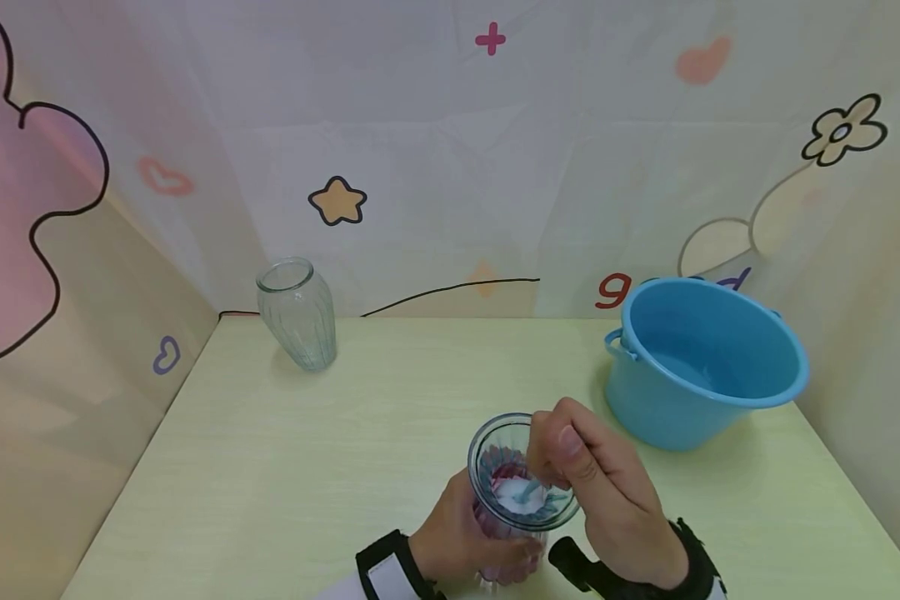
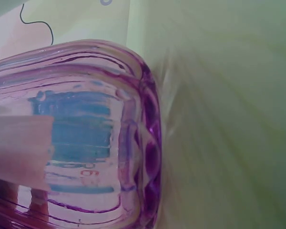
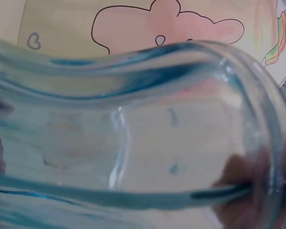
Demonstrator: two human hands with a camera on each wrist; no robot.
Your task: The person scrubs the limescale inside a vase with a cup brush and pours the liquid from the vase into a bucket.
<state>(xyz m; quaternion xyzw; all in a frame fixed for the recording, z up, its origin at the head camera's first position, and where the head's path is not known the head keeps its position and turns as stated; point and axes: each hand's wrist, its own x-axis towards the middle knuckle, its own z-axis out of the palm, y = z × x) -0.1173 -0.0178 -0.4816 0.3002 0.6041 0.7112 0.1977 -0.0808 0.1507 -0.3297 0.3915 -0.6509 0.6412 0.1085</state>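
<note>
In the head view my left hand (image 1: 468, 533) grips the lower side of a ribbed glass vase (image 1: 495, 429), which tilts so that its mouth faces the camera. The glass looks purple near the base in the left wrist view and bluish in the right wrist view. A white-and-teal thing (image 1: 521, 493) sits inside the vase. My right hand (image 1: 603, 492) is curled over the right side of the mouth, thumb on top. The teal part runs up toward these fingers, which seem to grip it; the held end is hidden.
A second clear glass vase (image 1: 300, 312) stands at the back left of the pale table (image 1: 270, 467). At the right is a blue bucket (image 1: 660, 400) with a side handle lug. Printed cloth walls (image 1: 420, 125) enclose the back and sides.
</note>
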